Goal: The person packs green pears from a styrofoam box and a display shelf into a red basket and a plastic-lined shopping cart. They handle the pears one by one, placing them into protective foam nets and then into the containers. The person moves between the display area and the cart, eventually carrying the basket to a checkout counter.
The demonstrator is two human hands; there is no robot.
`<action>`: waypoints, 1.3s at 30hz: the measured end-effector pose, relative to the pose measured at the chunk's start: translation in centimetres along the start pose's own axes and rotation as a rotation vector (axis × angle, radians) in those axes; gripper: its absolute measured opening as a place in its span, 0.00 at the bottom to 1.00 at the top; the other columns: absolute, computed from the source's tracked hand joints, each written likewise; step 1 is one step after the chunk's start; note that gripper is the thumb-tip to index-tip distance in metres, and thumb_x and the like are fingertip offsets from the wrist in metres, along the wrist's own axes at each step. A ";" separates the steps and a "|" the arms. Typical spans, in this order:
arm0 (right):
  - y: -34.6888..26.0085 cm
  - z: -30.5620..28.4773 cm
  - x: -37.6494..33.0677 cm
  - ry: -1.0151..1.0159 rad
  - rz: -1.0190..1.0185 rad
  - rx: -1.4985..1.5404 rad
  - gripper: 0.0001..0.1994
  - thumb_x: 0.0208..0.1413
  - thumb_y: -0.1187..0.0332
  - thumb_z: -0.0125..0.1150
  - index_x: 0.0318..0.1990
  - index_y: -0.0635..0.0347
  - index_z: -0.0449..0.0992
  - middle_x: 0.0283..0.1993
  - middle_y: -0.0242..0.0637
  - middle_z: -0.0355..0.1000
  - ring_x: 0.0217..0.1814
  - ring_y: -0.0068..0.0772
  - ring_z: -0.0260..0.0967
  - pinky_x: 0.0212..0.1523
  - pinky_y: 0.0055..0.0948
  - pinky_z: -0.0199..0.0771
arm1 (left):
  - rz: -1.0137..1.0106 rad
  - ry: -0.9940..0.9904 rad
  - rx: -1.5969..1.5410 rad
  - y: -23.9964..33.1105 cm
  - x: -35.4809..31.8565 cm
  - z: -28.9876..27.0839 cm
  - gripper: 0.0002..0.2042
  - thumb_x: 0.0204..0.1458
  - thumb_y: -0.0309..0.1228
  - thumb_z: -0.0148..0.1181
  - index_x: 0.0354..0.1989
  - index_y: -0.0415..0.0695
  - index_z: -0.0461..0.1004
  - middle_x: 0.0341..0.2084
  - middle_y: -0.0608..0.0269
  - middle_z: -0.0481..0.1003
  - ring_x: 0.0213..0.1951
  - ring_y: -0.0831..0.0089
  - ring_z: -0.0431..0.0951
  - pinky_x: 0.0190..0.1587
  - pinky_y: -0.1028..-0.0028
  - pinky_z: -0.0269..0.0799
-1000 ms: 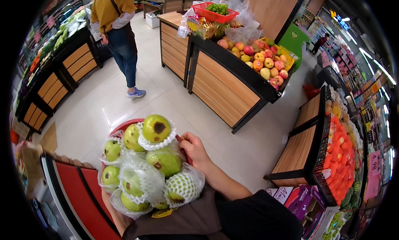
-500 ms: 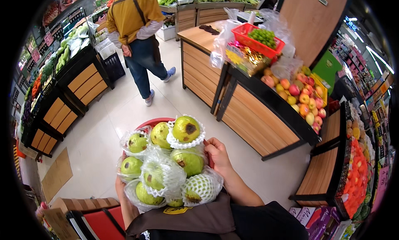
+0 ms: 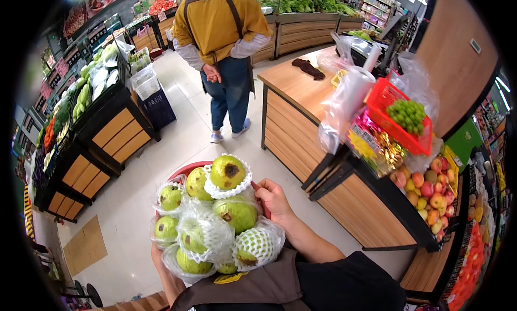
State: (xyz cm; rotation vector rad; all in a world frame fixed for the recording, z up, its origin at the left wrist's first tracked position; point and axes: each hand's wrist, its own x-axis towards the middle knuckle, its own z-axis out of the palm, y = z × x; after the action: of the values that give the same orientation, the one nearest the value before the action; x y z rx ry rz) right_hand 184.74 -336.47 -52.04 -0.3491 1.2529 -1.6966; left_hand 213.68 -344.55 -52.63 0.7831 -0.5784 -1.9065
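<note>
Item: long wooden produce counter [image 3: 301, 85] with a red plastic crate of green grapes [image 3: 405, 116] and mixed apples [image 3: 431, 190] at the person's right, a co-worker in a mustard top [image 3: 223, 25] standing ahead in the tiled aisle. Item: round red plastic basin [image 3: 186, 171], carried against the body, heaped full with large green guavas in white foam netting [image 3: 215, 214]; loading looks finished, setting down not yet done. Right hand [image 3: 274, 200] is clamped on the basin's rim; left hand [image 3: 159, 257] is under its near side, grip hidden.
</note>
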 end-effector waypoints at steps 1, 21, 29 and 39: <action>-0.4 0.7 2.0 -0.004 0.000 -0.008 0.03 0.43 0.79 0.50 0.26 0.61 0.68 0.22 0.29 0.65 0.23 0.17 0.59 0.25 0.16 0.59 | 0.012 0.011 0.013 0.3 1.8 0.8 0.21 0.58 0.39 0.41 0.57 0.41 0.59 0.51 0.59 0.66 0.48 0.67 0.69 0.49 0.70 0.66; -6.6 6.3 36.2 0.380 -0.199 0.146 0.02 0.42 0.79 0.50 0.24 0.62 0.66 0.21 0.28 0.63 0.22 0.17 0.58 0.24 0.17 0.58 | -0.332 -0.335 0.079 3.4 48.8 11.7 0.22 0.58 0.40 0.37 0.59 0.45 0.55 0.55 0.57 0.62 0.52 0.62 0.66 0.53 0.64 0.63; -10.1 5.1 50.0 0.403 -0.222 0.160 0.01 0.41 0.79 0.50 0.24 0.64 0.67 0.21 0.29 0.64 0.22 0.18 0.58 0.24 0.18 0.59 | -0.307 -0.368 0.165 2.0 61.5 18.5 0.22 0.57 0.40 0.40 0.58 0.41 0.57 0.51 0.57 0.65 0.50 0.64 0.68 0.51 0.68 0.65; -15.6 3.3 61.4 0.476 -0.226 0.133 0.02 0.42 0.79 0.50 0.25 0.64 0.67 0.22 0.29 0.64 0.23 0.17 0.58 0.24 0.17 0.57 | -0.371 -0.337 0.144 -1.3 75.3 24.0 0.21 0.58 0.39 0.39 0.57 0.43 0.58 0.52 0.55 0.64 0.50 0.60 0.68 0.51 0.63 0.66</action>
State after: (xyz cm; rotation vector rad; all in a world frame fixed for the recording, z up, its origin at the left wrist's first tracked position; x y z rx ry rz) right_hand 148.37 -388.39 -55.42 -0.0008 1.4695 -2.1278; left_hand 170.28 -410.39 -57.80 0.6984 -0.8295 -2.3850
